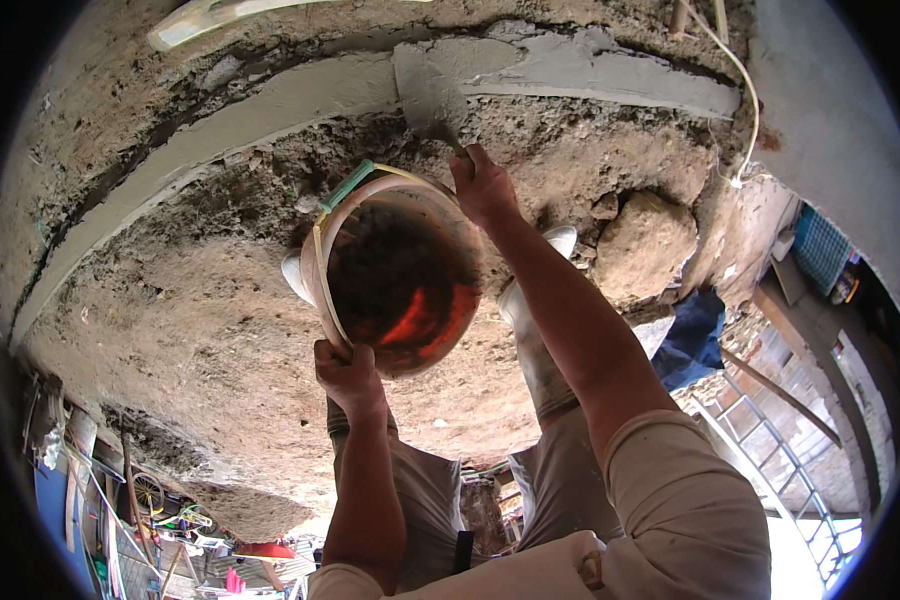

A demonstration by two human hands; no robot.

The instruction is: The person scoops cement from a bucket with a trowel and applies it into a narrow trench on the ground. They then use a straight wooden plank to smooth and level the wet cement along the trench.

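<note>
My left hand (348,375) is closed round the rim of a round bucket (436,335). The bucket is tilted so its dark inside shows, with a red glow low on its wall. A wire handle with a green grip (348,187) lies along its far rim. My right hand (484,187) grips the handle of a trowel (427,95). Its flat, mortar-grey blade rests against a long strip of smooth grey mortar (320,92) that curves across the earth ahead. How much the bucket holds is too dark to make out.
A large stone (647,245) sits in the dirt to the right, near a dark blue sheet (692,338). Farther right stands a metal ladder (778,462). A pale hose (748,85) hangs at the upper right. A bicycle wheel (148,493) and clutter are at the lower left.
</note>
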